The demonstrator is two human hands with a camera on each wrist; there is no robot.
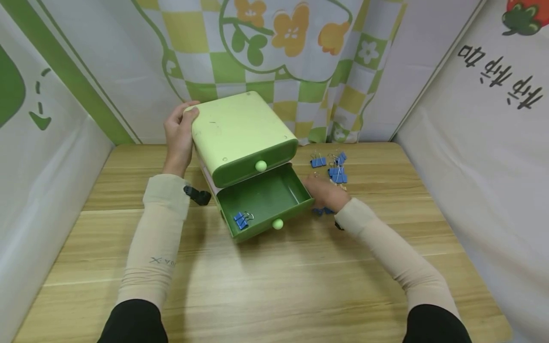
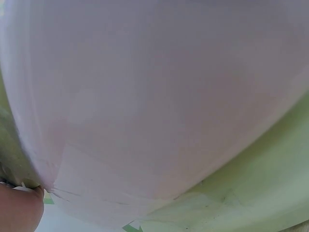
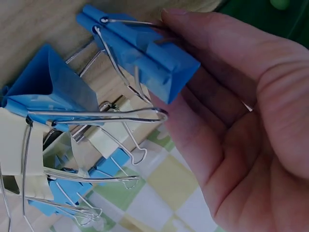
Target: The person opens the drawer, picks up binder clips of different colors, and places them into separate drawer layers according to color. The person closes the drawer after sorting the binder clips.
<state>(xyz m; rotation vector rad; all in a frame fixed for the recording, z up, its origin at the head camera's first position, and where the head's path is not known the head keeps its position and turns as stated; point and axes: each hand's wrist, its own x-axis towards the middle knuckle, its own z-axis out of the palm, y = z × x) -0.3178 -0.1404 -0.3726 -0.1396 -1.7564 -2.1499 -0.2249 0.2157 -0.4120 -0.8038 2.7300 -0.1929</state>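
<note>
My left hand (image 1: 179,138) holds the back left edge of a small light green drawer box (image 1: 244,131), thumb on its top. The box's lower drawer (image 1: 266,195) is pulled out, and a blue binder clip (image 1: 241,220) lies in its front left corner. Just right of the drawer, my right hand (image 1: 323,191) is low over the table. The right wrist view shows that hand's fingers (image 3: 193,21) pinching a blue binder clip (image 3: 140,53) with silver wire handles. In the left wrist view, the box's pale side (image 2: 145,96) fills most of the picture.
Several blue binder clips (image 1: 338,174) lie on the wooden table (image 1: 279,286) right of the box. Pale yellow clips (image 3: 19,140) lie among them. The upper drawer (image 1: 244,164) is closed. A checkered curtain (image 1: 231,66) hangs behind, with white cloth walls at both sides.
</note>
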